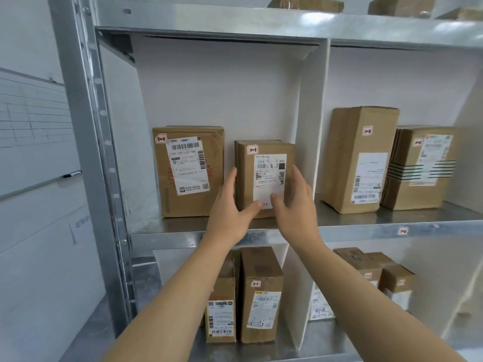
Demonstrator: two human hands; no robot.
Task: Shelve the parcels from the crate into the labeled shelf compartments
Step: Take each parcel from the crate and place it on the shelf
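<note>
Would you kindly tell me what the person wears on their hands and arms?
Nothing that shows. The left hand and right hand are bare, with no gloves, rings or watch, and both forearms are uncovered down to the picture's edge; no sleeve is in view.

Single head-worn view, close, straight toward the metal shelf (366, 232)
</note>
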